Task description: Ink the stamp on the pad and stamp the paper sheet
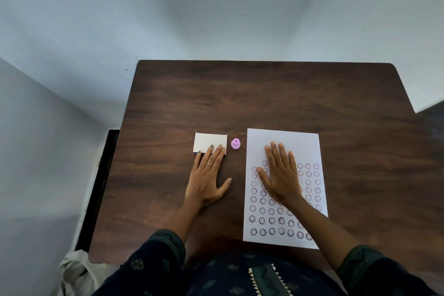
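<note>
A small pink stamp (235,143) stands upright on the dark wooden table (264,94), between a white ink pad box (206,140) and a white paper sheet (286,142). The box looks closed, its lid facing up. Rows of round smiley stamp marks cover the sheet's lower part. My left hand (207,178) lies flat on the table, fingertips resting on the box's near edge. My right hand (280,170) lies flat, palm down, on the sheet over some of the marks. Neither hand touches the stamp.
The table stands in a corner of pale walls. A dark gap and a white bag (77,269) lie beyond its left edge. A second dark surface (432,122) shows at the far right.
</note>
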`<state>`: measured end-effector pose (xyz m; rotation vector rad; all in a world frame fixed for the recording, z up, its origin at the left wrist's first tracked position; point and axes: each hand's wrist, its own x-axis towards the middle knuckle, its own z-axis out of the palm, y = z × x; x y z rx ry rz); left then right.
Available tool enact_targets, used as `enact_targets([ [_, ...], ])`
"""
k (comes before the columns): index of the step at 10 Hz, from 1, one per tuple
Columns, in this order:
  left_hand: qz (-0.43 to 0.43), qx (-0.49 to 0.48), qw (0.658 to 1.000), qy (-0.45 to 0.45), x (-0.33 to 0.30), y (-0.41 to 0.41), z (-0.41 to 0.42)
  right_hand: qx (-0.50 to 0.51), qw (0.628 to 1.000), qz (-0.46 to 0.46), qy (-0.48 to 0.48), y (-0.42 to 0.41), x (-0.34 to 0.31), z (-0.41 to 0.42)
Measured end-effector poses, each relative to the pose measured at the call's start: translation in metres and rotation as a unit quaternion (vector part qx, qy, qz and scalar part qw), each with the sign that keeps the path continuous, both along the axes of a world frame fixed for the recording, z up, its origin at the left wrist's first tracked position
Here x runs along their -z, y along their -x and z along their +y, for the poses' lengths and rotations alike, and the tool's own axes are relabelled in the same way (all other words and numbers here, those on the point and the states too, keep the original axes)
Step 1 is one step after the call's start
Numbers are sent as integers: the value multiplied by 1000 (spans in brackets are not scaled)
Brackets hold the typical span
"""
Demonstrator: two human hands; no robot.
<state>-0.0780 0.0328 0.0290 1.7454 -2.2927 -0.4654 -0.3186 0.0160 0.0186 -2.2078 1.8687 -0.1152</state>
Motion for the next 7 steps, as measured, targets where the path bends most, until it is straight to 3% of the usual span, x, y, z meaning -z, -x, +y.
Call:
enact_targets([
  [4, -28, 15, 999, -3, -2, -2, 3, 1, 1000, -3, -2, -2, -4, 0],
  [7, -46, 34, 995, 76, -37, -7, -37, -8, 997, -10, 76, -14, -37, -31],
])
